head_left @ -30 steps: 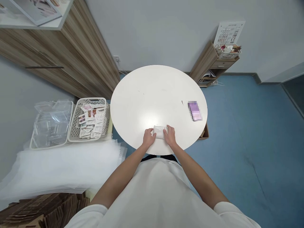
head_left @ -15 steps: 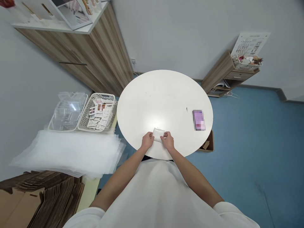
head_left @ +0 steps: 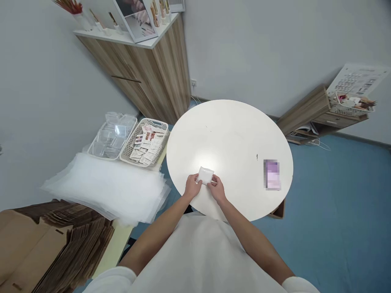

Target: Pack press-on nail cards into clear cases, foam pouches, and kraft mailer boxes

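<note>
**White packet (head_left: 205, 175) gripped from both sides**

A round white table (head_left: 238, 138) fills the middle of the view, its glossy top catching a bright glare just beyond the packet. Left of it lies a spread of translucent white sheets (head_left: 110, 183), with a perforated white basket (head_left: 164, 143) of printed cards behind. A purple and pink item (head_left: 273, 175), blurred into blocks, lies near the table's right edge.

The left hand (head_left: 192, 187) grasps the packet's left side, thumb toward the near corner. The right hand (head_left: 218, 189) grasps the right side, its thumb at the near right corner and its fingers curled by the edge.

The packet sits between them over the near part of the table; whether it touches the top cannot be told. It is small, flattish and roughly rectangular, turned slightly askew, plain white with a soft sheen, its surface faintly creased. Any lettering is too small to tell.
</note>
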A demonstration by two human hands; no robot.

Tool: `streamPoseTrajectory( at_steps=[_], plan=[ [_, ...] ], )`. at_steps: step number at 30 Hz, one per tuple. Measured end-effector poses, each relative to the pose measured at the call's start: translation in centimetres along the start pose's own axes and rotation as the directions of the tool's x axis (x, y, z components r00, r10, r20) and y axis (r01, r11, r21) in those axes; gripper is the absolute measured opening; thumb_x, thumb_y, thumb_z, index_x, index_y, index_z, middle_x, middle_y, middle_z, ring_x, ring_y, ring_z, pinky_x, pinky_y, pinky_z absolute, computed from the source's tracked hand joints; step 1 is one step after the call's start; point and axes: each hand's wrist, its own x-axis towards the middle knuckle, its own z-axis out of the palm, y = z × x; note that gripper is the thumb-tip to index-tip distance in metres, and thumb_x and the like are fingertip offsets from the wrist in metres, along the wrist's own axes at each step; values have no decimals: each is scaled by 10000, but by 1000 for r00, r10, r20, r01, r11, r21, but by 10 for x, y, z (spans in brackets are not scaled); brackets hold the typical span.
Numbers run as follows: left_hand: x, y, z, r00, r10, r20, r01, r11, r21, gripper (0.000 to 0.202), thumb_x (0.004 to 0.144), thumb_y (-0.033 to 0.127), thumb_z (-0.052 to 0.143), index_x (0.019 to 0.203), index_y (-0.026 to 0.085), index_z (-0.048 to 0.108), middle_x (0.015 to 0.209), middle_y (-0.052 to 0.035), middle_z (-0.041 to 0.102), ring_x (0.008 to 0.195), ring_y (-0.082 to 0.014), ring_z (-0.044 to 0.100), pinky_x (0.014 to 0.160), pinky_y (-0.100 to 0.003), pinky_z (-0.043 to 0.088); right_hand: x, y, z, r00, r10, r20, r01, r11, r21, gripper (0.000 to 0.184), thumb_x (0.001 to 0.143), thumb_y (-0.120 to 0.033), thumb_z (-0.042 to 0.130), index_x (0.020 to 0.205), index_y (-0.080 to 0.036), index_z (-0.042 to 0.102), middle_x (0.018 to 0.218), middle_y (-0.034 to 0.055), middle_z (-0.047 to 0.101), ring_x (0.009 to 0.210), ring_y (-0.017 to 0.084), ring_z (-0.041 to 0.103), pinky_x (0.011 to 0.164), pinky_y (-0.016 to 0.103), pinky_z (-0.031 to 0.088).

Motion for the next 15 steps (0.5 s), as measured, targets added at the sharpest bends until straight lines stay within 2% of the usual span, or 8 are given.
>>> streamPoseTrajectory(
  at_steps=[6, 11, 15],
  plan=[
    [44, -19, -51, 997, -27, -66, 23, 997, -74, 417, 714, 237, 555, 1116, 137, 508, 1093, -123, 557, 996, -209, 533, 835, -321, 419, 31, -35, 58, 998, 0, 67, -3, 999, 49, 558, 645, -244, 564, 1185, -217, 428, 1212, 81, 498, 937, 176, 577, 760, 296, 483],
    [86, -35, -98, 996, -15, -92, 0, 985, -171, 430, 716, 186, 537, 1138, 147, 467, 1133, -121, 552, 1037, -201, 525, 869, -337, 408, 62, -66, 110, 990, -36, 134, 22, 994, 108, 493, 640, -192, 561, 1122, -210, 459, 1234, 84, 483, 1037, 183, 534, 843, 316, 451],
    [110, -41, -121, 996, -9, -92, -14, 969, -245, 490, 698, 129, 523, 1176, 165, 420, 1210, -114, 506, 1114, -199, 478, 913, -350, 382, 82, -81, 137, 992, -43, 116, 22, 984, 178, 478, 630, -152, 555, 1096, -201, 465, 1242, 88, 479, 1071, 183, 516, 897, 335, 420]
  ],
)
